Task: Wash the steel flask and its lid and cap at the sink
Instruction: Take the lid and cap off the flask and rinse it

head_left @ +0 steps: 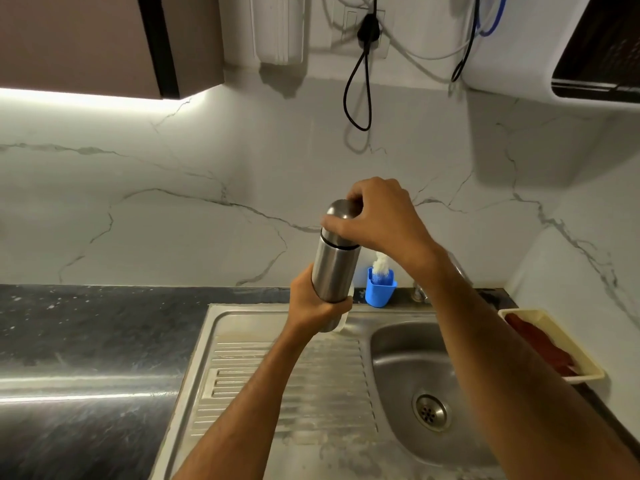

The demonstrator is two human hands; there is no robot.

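Both bare forearms reach up and away from the near edge and meet above the far rim of the sink (346, 441). The left hand (313, 299) is closed around the lower part of the steel flask (334, 268), fingers wrapped from the left and the thumb side toward the camera. The right hand (379, 216) comes in from the right with its wrist bent, its fingers curled over and gripping the cap (341, 211) on top of the flask. The flask is held in the air between the two hands, over the far end of the ribbed drainboard (277, 375) and left of the basin, whose drain (430, 410) lies nearer and to the right. Its long axis stands nearly upright, leaning slightly right at the top, the capped end pointing up toward the marble wall (173, 202). Just right of it, on the far ledge, sits a blue holder (379, 292) with something white in it. A cream tray (568, 348) lies at the right.
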